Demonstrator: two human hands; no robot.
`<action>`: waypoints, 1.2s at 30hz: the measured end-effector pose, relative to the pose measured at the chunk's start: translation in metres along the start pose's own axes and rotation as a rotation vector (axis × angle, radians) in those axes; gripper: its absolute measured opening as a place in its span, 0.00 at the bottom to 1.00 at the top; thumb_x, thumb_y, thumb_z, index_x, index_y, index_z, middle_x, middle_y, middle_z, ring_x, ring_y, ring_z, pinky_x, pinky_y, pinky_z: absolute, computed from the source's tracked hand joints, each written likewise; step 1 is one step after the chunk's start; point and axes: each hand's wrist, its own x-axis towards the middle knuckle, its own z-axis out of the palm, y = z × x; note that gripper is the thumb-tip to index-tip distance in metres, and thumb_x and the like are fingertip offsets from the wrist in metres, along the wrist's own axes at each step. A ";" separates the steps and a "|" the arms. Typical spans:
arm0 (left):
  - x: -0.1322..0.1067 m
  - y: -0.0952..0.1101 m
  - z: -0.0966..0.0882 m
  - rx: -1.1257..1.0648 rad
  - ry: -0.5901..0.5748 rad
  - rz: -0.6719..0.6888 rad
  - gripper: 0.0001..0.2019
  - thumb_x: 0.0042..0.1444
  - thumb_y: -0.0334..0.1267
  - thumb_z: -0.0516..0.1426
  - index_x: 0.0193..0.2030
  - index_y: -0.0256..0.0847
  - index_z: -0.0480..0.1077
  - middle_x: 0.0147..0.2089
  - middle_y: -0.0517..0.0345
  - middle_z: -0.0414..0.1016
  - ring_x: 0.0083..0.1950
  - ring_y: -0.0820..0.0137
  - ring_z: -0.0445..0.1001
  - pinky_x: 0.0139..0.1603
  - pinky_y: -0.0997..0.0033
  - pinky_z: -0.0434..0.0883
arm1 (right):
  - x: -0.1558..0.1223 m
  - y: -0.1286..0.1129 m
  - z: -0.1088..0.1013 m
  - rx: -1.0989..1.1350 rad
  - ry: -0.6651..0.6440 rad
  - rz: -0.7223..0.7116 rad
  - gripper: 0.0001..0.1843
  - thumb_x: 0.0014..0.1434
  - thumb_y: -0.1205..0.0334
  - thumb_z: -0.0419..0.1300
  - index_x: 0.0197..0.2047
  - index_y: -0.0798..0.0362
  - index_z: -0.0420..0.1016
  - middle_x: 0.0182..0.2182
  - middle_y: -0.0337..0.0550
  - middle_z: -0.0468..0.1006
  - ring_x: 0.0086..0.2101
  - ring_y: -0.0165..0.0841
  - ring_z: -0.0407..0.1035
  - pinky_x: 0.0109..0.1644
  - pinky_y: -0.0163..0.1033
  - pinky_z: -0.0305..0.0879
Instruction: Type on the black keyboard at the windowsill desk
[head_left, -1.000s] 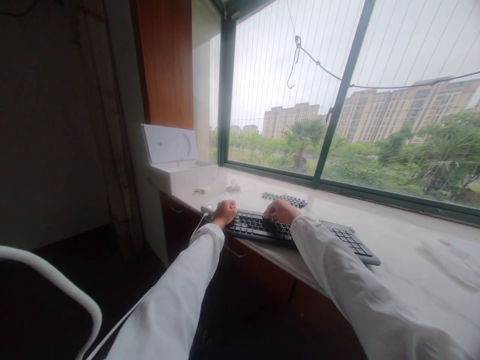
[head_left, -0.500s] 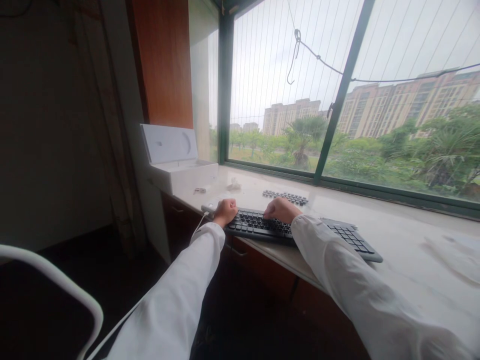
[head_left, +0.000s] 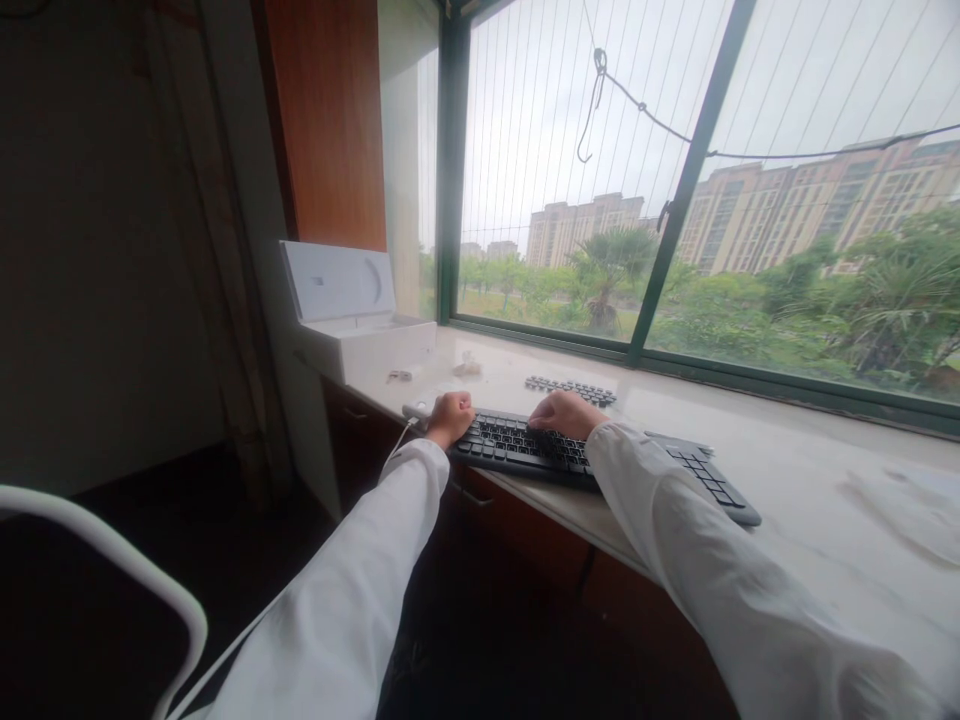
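Observation:
A black keyboard point(head_left: 517, 455) lies on the pale countertop, with dark bare spots among its keys where caps are off. My left hand point(head_left: 450, 418) is curled into a fist at the keyboard's left end; whatever it may hold is hidden. Over the middle of the keys, my right hand point(head_left: 564, 414) is bent down with its fingertips pressed together, and I cannot make out what is in them. Black keycaps point(head_left: 570, 389) lie in rows just behind the keyboard. My right sleeve covers part of the keyboard towards its number keys.
At the left end of the countertop point(head_left: 795, 480) stands an open white box point(head_left: 375, 350). Small items point(head_left: 400, 376) lie in front of it. A white device with a cable point(head_left: 414, 410) sits beside my left hand. Clear plastic point(head_left: 907, 510) lies at right, and a window runs along the back.
Both hands stay almost in the same places, fist and pinch unchanged. The view has shifted very slightly.

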 end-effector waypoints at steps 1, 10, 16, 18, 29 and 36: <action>0.000 0.000 0.000 0.000 0.000 0.004 0.10 0.42 0.30 0.51 0.17 0.41 0.52 0.19 0.63 0.53 0.26 0.73 0.53 0.29 0.71 0.50 | -0.001 -0.001 -0.001 0.002 -0.005 0.005 0.10 0.50 0.56 0.65 0.34 0.49 0.83 0.26 0.39 0.81 0.31 0.31 0.73 0.37 0.32 0.65; 0.002 -0.003 0.002 0.007 0.010 0.028 0.10 0.42 0.31 0.50 0.17 0.41 0.51 0.18 0.63 0.52 0.25 0.73 0.51 0.28 0.70 0.49 | -0.004 -0.007 -0.002 -0.106 0.006 -0.021 0.09 0.52 0.55 0.64 0.35 0.47 0.83 0.28 0.39 0.82 0.33 0.32 0.73 0.41 0.33 0.64; 0.001 -0.002 0.001 0.002 0.006 0.022 0.10 0.42 0.30 0.51 0.17 0.41 0.51 0.18 0.63 0.53 0.25 0.73 0.53 0.28 0.71 0.49 | -0.004 -0.009 -0.003 -0.137 -0.002 -0.042 0.10 0.55 0.55 0.61 0.36 0.47 0.83 0.28 0.38 0.81 0.32 0.31 0.73 0.41 0.33 0.63; 0.001 -0.002 0.001 0.000 0.012 0.025 0.10 0.42 0.30 0.51 0.17 0.41 0.50 0.18 0.63 0.53 0.25 0.73 0.53 0.28 0.71 0.49 | -0.004 -0.010 -0.002 -0.133 -0.015 -0.028 0.10 0.54 0.55 0.61 0.36 0.46 0.83 0.29 0.38 0.82 0.33 0.31 0.73 0.40 0.32 0.63; 0.001 -0.001 0.000 -0.008 0.004 0.016 0.09 0.42 0.30 0.50 0.18 0.41 0.51 0.19 0.63 0.54 0.26 0.73 0.53 0.29 0.71 0.50 | -0.009 -0.018 -0.007 -0.162 -0.033 -0.089 0.10 0.56 0.58 0.59 0.33 0.49 0.83 0.25 0.40 0.79 0.31 0.31 0.71 0.38 0.32 0.61; 0.000 0.000 -0.001 0.009 0.002 0.006 0.10 0.42 0.30 0.51 0.17 0.41 0.51 0.18 0.63 0.52 0.25 0.73 0.53 0.28 0.70 0.49 | -0.011 -0.022 -0.007 -0.177 -0.035 -0.084 0.10 0.56 0.57 0.59 0.32 0.49 0.83 0.23 0.40 0.79 0.29 0.31 0.70 0.36 0.33 0.62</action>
